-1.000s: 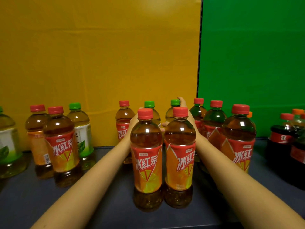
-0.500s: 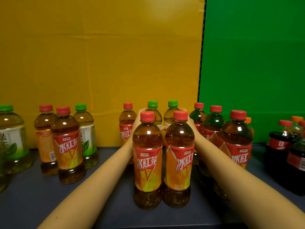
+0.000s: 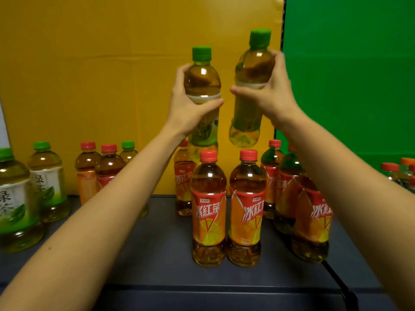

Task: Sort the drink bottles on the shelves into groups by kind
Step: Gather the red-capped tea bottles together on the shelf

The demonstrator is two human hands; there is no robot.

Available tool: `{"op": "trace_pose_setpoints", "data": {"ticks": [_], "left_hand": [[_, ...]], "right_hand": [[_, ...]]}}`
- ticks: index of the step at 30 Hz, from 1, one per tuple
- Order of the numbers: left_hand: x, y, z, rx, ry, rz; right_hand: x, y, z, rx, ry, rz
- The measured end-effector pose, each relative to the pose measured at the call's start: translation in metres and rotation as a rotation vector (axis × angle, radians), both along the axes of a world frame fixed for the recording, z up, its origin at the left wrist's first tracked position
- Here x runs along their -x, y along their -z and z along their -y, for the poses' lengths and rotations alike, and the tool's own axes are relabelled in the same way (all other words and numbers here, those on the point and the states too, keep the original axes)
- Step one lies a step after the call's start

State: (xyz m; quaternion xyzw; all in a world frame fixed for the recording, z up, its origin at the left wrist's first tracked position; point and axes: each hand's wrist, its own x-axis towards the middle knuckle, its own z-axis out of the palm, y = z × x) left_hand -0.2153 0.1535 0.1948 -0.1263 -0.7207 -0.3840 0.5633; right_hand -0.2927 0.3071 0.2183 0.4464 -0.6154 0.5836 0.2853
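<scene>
The sorting looks roughly midway. Two red-capped iced-tea bottles (image 3: pixel 208 209) stand side by side at lower centre of the dark shelf (image 3: pixel 157 254), with more of the same kind (image 3: pixel 312 221) crowded just to their right and one (image 3: pixel 184 176) behind them, so that group seems largely gathered. At the left edge two large green-tea bottles (image 3: pixel 47 180) stand together, but the cluster (image 3: pixel 109 167) beside them mixes red caps with a green one, and some darker drinks (image 3: pixel 399 171) sit at the far right, too cut off to judge; these probably remain to be dealt with. Both hands are raised in the upper centre, well above the shelf. The left hand (image 3: pixel 188 108) wraps the first green-capped bottle (image 3: pixel 203 84) about its middle, thumb across the front, holding it near upright. The right hand (image 3: pixel 271 95) grips the second green-capped bottle (image 3: pixel 253 70) around its shoulder, cap tilted toward the upper right. The two bottles hang close but apart, likely bound for the green-tea group at the left.
</scene>
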Motion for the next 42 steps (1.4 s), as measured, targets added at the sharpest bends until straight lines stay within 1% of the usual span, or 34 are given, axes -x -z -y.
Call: {"op": "trace_pose_setpoints", "data": {"ticks": [4,9,12,18,21,25,29,37,42], "left_hand": [[-0.032,-0.006,0.013,-0.019,-0.018,-0.034],[-0.081,0.003,0.031,0.001,-0.191,-0.038],[-0.108,0.011,0.045,-0.016,-0.27,-0.023],[-0.158,0.036,0.078,-0.1,-0.372,0.025],[-0.181,0.052,0.1,-0.149,-0.421,0.043],[-0.205,0.075,0.132,-0.159,-0.459,0.102],[-0.221,0.097,0.167,-0.16,-0.481,0.121],[-0.251,0.134,0.237,-0.187,-0.496,0.168],[-0.262,0.154,0.27,-0.256,-0.484,0.193]], "right_hand": [[-0.022,-0.019,0.0,0.053,-0.093,-0.122],[-0.055,-0.024,0.014,0.099,-0.266,-0.153],[-0.073,-0.02,0.027,0.089,-0.351,-0.154],[-0.101,-0.005,0.064,-0.007,-0.461,-0.045],[-0.115,0.012,0.091,-0.04,-0.51,0.062],[-0.132,0.043,0.134,-0.062,-0.567,0.213],[-0.145,0.077,0.183,-0.109,-0.584,0.336],[-0.17,0.14,0.271,-0.236,-0.454,0.462],[-0.185,0.162,0.302,-0.288,-0.389,0.464]]}}
